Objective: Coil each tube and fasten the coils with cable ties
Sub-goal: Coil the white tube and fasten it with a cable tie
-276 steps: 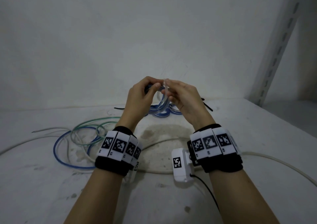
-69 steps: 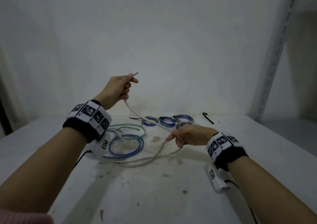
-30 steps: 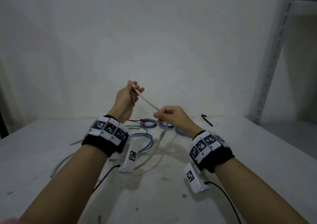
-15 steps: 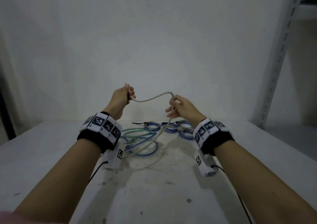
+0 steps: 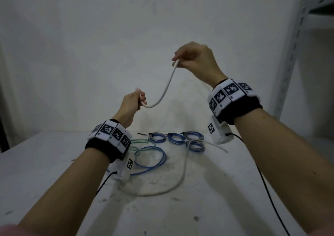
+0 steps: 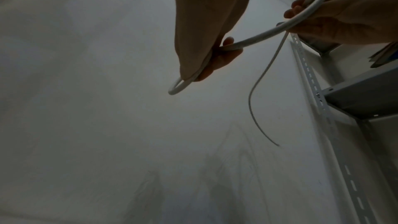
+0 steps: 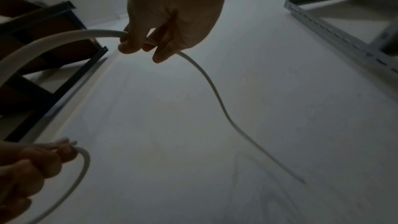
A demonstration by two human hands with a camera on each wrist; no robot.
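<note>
A long white tube [image 5: 166, 87] sags between my two raised hands. My left hand [image 5: 134, 100] grips it near its end, which pokes up past the thumb [image 6: 183, 86]. My right hand [image 5: 191, 58], held higher and to the right, pinches the tube [image 7: 103, 34] farther along. From there the rest of the tube [image 7: 217, 98] drops to the table and lies in a wide loop [image 5: 173, 187]. Several small blue and grey coils [image 5: 180, 139] fastened with black cable ties lie at the back of the table.
A loose blue tube [image 5: 153, 161] and a green tube [image 5: 139, 143] lie uncoiled under my left wrist. A white slotted shelf upright [image 5: 292, 58] stands at the right, close to the wall. The white table [image 5: 216, 199] is stained. Black cables trail from both wrist cameras.
My right hand has risen and swung to the right, drawing out more white tube between the hands. The left hand has dropped slightly, still holding the end.
</note>
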